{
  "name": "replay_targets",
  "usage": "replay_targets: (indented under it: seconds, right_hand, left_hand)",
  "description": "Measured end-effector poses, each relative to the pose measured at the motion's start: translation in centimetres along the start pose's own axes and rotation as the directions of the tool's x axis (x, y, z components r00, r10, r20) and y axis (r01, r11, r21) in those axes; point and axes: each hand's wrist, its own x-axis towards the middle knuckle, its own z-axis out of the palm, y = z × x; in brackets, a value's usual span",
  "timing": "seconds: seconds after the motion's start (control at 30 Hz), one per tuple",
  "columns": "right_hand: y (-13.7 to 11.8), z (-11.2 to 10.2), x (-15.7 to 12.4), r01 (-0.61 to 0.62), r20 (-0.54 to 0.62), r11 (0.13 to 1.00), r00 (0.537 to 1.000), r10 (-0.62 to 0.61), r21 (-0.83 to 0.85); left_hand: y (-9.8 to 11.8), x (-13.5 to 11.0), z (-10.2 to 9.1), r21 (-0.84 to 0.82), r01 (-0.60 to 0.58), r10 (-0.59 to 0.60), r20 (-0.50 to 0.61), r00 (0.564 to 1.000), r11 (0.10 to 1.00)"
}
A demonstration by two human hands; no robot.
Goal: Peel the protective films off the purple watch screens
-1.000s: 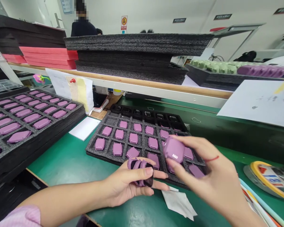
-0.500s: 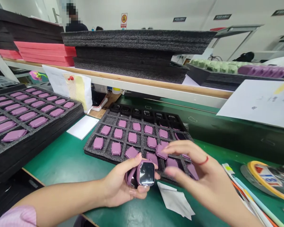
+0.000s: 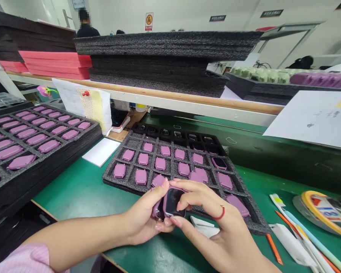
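Observation:
My left hand is closed round a small stack of purple watch bodies, their edges showing at its fingertips. At the front of the stack is a purple watch body with a dark glossy screen facing me. My right hand pinches that front watch body between thumb and fingers. Both hands hover over the near edge of a black foam tray whose pockets hold several purple watch bodies lying back up, and one lying screen up.
A second foam tray full of purple bodies sits at the left. A white pad and a white wipe lie on the green table. Tape rolls and pens are at the right. Stacked foam sheets fill the shelf.
My right hand put a purple body down in the tray, then came back and took hold of the front watch body in my left hand. The stack turned screen toward me.

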Motion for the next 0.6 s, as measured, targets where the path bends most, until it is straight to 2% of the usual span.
replay_targets:
  seconds: [0.13,0.27,0.33,0.43,0.6]
  right_hand:
    - [0.4,-0.4,0.5,-0.145,-0.138,0.983,0.977,0.160,0.113]
    - [1.2,-1.4,0.5,-0.240,-0.293,0.885,0.881,0.371,0.400]
    - [1.5,-2.0,0.3,-0.253,-0.344,0.851,0.833,0.434,0.460]
    - [1.3,-2.5,0.2,-0.263,-0.429,0.877,0.792,0.434,0.403]
    - [-0.3,-3.1,0.2,-0.321,-0.509,0.936,0.786,0.350,0.146]
  left_hand:
    - [-0.1,0.1,-0.4,0.006,0.014,-0.014,0.047,0.999,1.000]
    - [-0.2,-0.1,-0.3,-0.023,0.054,-0.051,0.119,0.992,0.998]
    - [-0.2,-0.2,-0.3,-0.045,0.060,-0.053,0.143,0.988,0.997]
    - [-0.2,-0.3,-0.4,-0.059,0.060,-0.050,0.168,0.985,0.996]
    - [-0.1,-0.4,-0.4,-0.046,0.044,-0.035,0.186,0.982,0.998]
